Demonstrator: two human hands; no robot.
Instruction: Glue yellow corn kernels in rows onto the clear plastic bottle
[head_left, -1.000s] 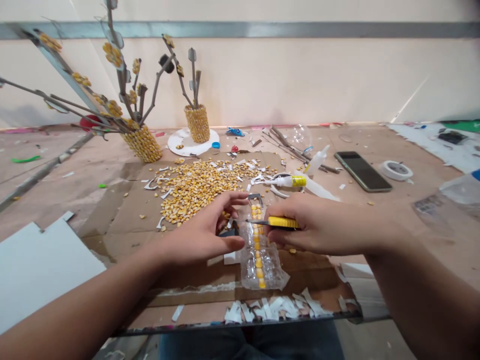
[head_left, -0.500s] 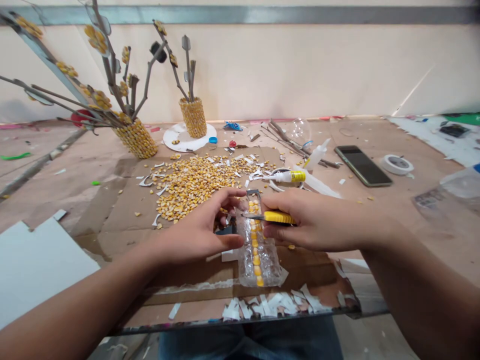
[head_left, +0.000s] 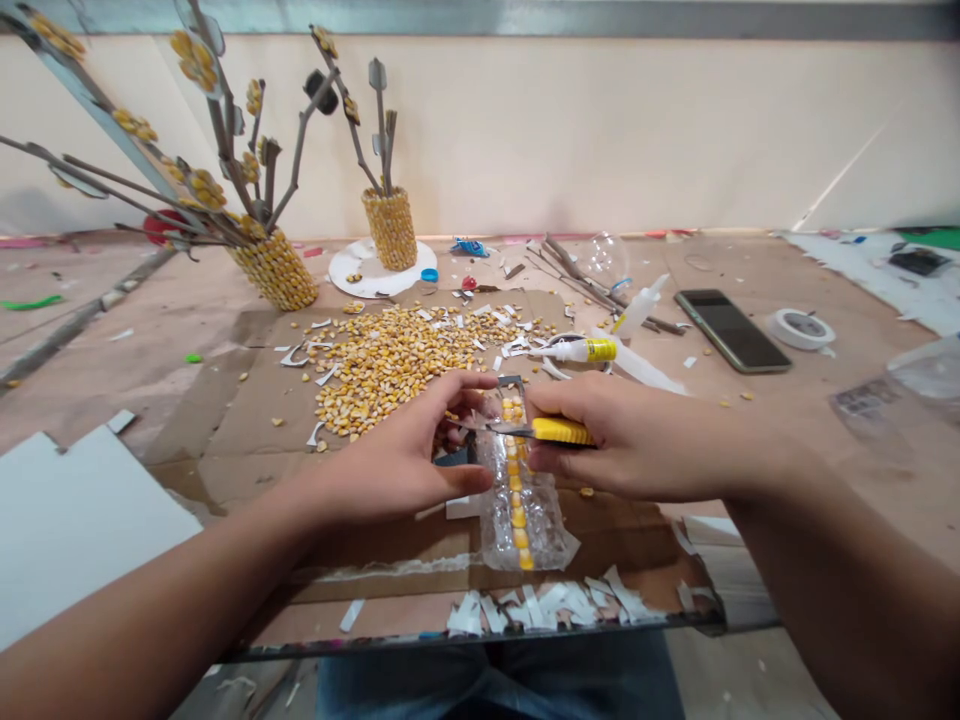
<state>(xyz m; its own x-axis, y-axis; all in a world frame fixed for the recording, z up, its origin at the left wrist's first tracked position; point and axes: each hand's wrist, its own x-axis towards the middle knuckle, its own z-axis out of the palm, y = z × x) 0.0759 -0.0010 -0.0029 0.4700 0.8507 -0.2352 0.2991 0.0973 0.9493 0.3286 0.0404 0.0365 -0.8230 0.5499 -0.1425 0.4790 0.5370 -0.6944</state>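
Observation:
In front of me lies a crinkled piece of clear plastic [head_left: 540, 530] with a single row of corn kernels [head_left: 517, 505] down its middle. A small dark grey frame-like end [head_left: 511, 382] shows at its top. My right hand [head_left: 637, 435] grips a yellow-handled craft knife [head_left: 562, 431], its thin blade pointing left across the kernels. My left hand [head_left: 397, 445] is beside the plastic's left edge, thumb and index finger spread apart, the other fingers curled and partly hidden near the blade tip. A heap of loose corn kernels [head_left: 390, 355] lies just beyond it.
Behind the heap stand two kernel-covered pots [head_left: 276, 270] with branches, one on a white disc [head_left: 345, 275]. To the right are a glue bottle [head_left: 585, 350], a phone [head_left: 731, 330] and a tape roll [head_left: 801, 328]. White scraps [head_left: 555, 605] line the front edge; white board [head_left: 75, 530] lies left.
The craft knife's blade has shifted slightly left, its tip now reaching near my left fingers. Both hands stay nearly in place; the whole view has shifted a little.

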